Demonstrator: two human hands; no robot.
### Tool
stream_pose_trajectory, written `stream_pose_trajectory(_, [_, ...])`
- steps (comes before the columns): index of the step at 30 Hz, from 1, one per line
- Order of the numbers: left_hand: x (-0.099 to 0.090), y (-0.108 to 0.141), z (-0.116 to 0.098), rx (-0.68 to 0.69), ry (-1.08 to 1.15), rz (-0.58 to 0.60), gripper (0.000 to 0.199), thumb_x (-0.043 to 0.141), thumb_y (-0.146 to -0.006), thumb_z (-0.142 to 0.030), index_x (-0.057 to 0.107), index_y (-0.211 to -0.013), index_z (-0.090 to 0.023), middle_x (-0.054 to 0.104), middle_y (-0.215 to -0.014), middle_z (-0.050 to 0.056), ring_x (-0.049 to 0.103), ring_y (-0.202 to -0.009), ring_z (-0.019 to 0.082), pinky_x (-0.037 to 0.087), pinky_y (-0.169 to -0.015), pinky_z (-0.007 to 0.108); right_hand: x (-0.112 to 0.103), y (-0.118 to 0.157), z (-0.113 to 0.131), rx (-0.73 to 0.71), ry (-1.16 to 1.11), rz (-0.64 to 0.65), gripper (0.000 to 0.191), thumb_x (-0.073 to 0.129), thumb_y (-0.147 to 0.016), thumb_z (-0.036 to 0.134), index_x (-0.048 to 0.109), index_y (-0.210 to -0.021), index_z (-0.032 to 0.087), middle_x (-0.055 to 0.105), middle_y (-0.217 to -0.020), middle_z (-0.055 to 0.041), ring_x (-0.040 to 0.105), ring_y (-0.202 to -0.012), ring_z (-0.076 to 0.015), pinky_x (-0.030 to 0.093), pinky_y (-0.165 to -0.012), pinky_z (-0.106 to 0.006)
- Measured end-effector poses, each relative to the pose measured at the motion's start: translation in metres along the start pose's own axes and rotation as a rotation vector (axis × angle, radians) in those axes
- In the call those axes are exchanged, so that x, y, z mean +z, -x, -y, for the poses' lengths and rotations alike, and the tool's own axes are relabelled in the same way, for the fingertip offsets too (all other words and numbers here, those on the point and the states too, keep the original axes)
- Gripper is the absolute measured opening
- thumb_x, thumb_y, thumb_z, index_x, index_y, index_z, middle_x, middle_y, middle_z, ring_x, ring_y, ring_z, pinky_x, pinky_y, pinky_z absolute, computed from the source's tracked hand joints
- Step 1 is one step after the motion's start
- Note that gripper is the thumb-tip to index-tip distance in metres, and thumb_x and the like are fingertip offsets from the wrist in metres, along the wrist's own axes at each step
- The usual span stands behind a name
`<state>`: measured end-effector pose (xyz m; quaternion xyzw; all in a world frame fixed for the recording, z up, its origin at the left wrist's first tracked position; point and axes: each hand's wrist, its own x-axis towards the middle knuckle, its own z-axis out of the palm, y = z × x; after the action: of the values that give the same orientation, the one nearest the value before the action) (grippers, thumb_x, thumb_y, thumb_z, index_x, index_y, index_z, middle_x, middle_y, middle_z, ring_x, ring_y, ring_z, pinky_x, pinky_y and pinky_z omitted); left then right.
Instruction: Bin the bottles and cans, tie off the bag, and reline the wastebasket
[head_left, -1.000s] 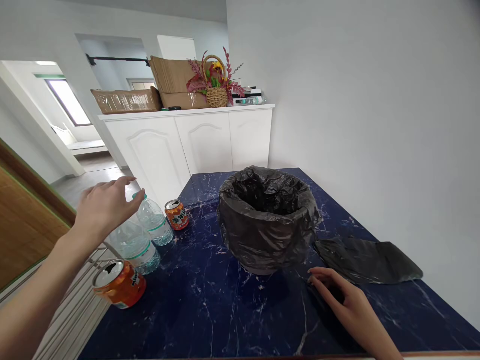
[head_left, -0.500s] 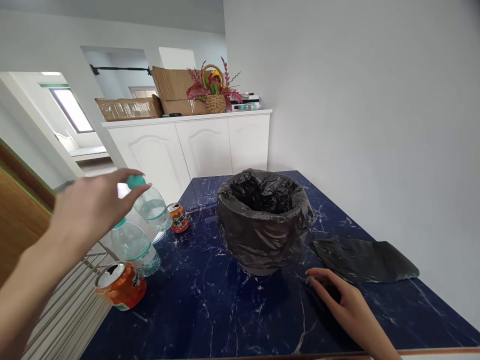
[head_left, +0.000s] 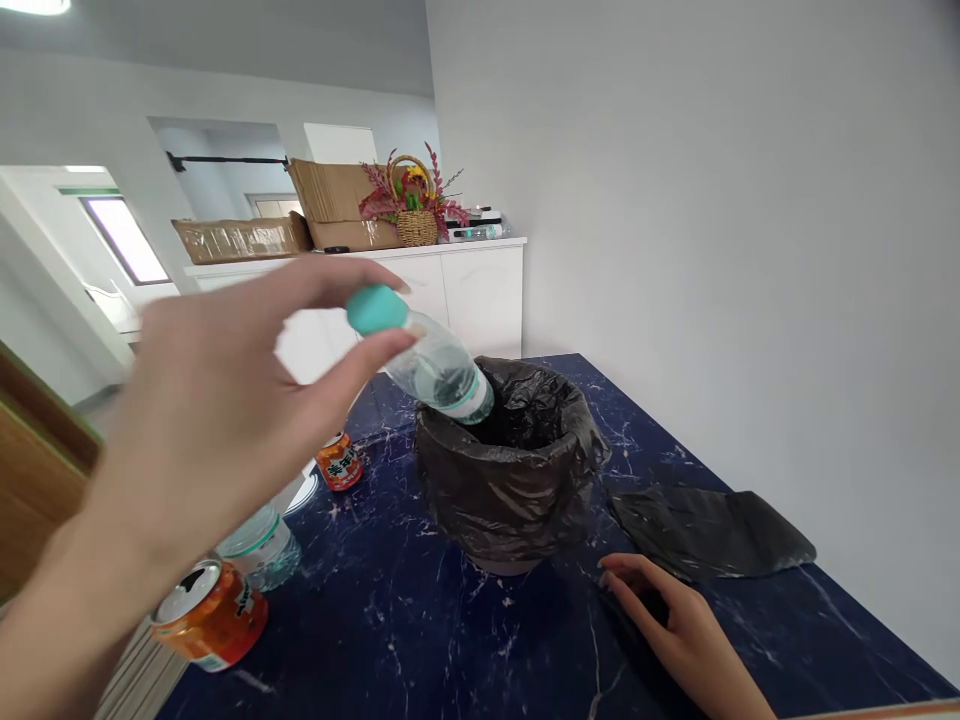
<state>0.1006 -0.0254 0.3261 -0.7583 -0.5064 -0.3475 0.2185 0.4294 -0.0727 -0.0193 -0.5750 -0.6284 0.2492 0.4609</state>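
My left hand [head_left: 247,400] pinches a clear plastic bottle [head_left: 439,365] by its turquoise cap. The bottle tilts down to the right, its base at the left rim of a bin lined with a black plastic bag [head_left: 510,490]. Partly behind my left arm, a second clear bottle [head_left: 262,550] stands at the table's left side. Close to it is an orange drink can [head_left: 214,615], opened on top; another orange can [head_left: 340,462] is farther back. My right hand [head_left: 675,620] rests on the table right of the bin, fingers loosely bent and apart, with nothing visible in it.
A flat black plastic bag [head_left: 712,530] lies on the dark blue marbled table [head_left: 420,640], right of the bin. Beyond the table, a white cabinet [head_left: 484,300] carries cardboard boxes [head_left: 341,205] and a flower basket [head_left: 417,225]. A grey wall [head_left: 712,220] borders the right side.
My left hand has lifted the bottle from the table's left side and carried it right to the bin's rim. My right hand stays at the same place on the table. The view has shifted slightly.
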Motion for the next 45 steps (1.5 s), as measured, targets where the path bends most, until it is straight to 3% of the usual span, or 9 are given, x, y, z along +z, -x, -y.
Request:
stream_pose_trajectory(3, [0.024, -0.008, -0.02, 0.126, 0.158, 0.056, 0.042, 0.061, -0.098, -0.064, 0.077, -0.12, -0.031, 0.082, -0.114, -0.006, 0.072, -0.071, 0.018, 0.056, -0.082, 0.035, 0.0, -0.001, 0.001, 0.026, -0.023, 0.033, 0.038, 0.06, -0.104, 0.059, 0.077, -0.114, 0.028, 0.082, -0.103, -0.0065, 0.08, -0.091, -0.0242, 0.063, -0.076, -0.028])
stream_pose_trajectory(9, [0.078, -0.027, -0.008, 0.16, 0.195, 0.417, 0.037, 0.065, -0.099, -0.054, 0.076, -0.126, -0.03, 0.084, -0.112, 0.001, 0.076, -0.08, 0.022, 0.054, -0.075, 0.034, -0.002, -0.003, 0.006, 0.055, -0.046, 0.061, 0.039, 0.057, -0.105, 0.061, 0.076, -0.116, 0.028, 0.081, -0.102, -0.0062, 0.079, -0.09, -0.0235, 0.062, -0.073, -0.027])
stream_pose_trajectory(15, [0.102, -0.028, -0.001, 0.193, 0.198, 0.563, 0.031, 0.069, -0.094, -0.046, 0.076, -0.119, -0.029, 0.084, -0.121, 0.003, 0.078, -0.112, 0.029, 0.057, -0.085, 0.037, -0.002, -0.004, 0.007, 0.036, -0.043, 0.044, 0.038, 0.058, -0.105, 0.06, 0.077, -0.114, 0.029, 0.081, -0.1, -0.006, 0.079, -0.088, -0.023, 0.062, -0.073, -0.027])
stream_pose_trajectory(18, [0.108, -0.03, 0.003, 0.194, 0.198, 0.631, 0.034, 0.073, -0.09, -0.051, 0.079, -0.116, -0.03, 0.084, -0.121, 0.004, 0.079, -0.109, 0.028, 0.057, -0.083, 0.035, -0.002, -0.004, 0.008, 0.049, -0.045, 0.047, 0.038, 0.058, -0.105, 0.061, 0.077, -0.114, 0.029, 0.081, -0.1, -0.0062, 0.079, -0.087, -0.0236, 0.062, -0.07, -0.027])
stream_pose_trajectory(24, [0.101, -0.029, 0.005, 0.171, 0.173, 0.672, 0.044, 0.052, -0.104, -0.058, 0.086, -0.108, -0.03, 0.087, -0.101, 0.004, 0.077, -0.075, 0.022, 0.053, -0.071, 0.033, -0.002, -0.004, 0.008, 0.031, -0.038, 0.04, 0.039, 0.058, -0.105, 0.061, 0.077, -0.113, 0.028, 0.082, -0.101, -0.0077, 0.079, -0.089, -0.0252, 0.062, -0.072, -0.028])
stream_pose_trajectory(30, [0.074, -0.004, 0.013, 0.121, 0.164, 0.332, 0.044, 0.043, -0.109, -0.051, 0.079, -0.119, -0.027, 0.081, -0.129, 0.005, 0.075, -0.114, 0.027, 0.057, -0.097, 0.04, -0.001, -0.003, 0.005, 0.043, -0.022, 0.044, 0.038, 0.058, -0.105, 0.061, 0.076, -0.115, 0.029, 0.082, -0.105, -0.0071, 0.079, -0.094, -0.0247, 0.063, -0.076, -0.028])
stream_pose_trajectory(36, [0.048, 0.043, 0.081, 0.091, -0.136, 0.073, 0.041, 0.043, -0.108, -0.049, 0.069, -0.124, -0.021, 0.072, -0.14, 0.014, 0.063, -0.136, 0.033, 0.043, -0.122, 0.053, -0.003, -0.003, 0.004, 0.077, -0.037, 0.059, 0.039, 0.061, -0.102, 0.064, 0.077, -0.113, 0.03, 0.082, -0.103, -0.0072, 0.081, -0.088, -0.0253, 0.064, -0.069, -0.027])
stream_pose_trajectory(41, [0.034, 0.08, 0.144, -0.152, -0.522, 0.188, 0.066, 0.027, -0.106, -0.061, 0.06, -0.14, -0.016, 0.06, -0.155, 0.024, 0.051, -0.147, 0.045, 0.042, -0.119, 0.062, -0.002, -0.002, 0.001, 0.083, -0.021, 0.048, 0.042, 0.06, -0.101, 0.066, 0.078, -0.114, 0.03, 0.082, -0.105, -0.0082, 0.081, -0.091, -0.0264, 0.064, -0.069, -0.027])
stream_pose_trajectory(45, [0.033, 0.1, 0.177, -0.268, -0.591, 0.467, 0.074, 0.019, -0.105, -0.054, 0.055, -0.148, -0.006, 0.071, -0.14, 0.027, 0.068, -0.128, 0.046, 0.046, -0.113, 0.058, -0.002, 0.0, -0.003, 0.098, 0.0, 0.051, 0.042, 0.061, -0.101, 0.067, 0.077, -0.116, 0.031, 0.082, -0.106, -0.0075, 0.081, -0.093, -0.0262, 0.064, -0.07, -0.027])
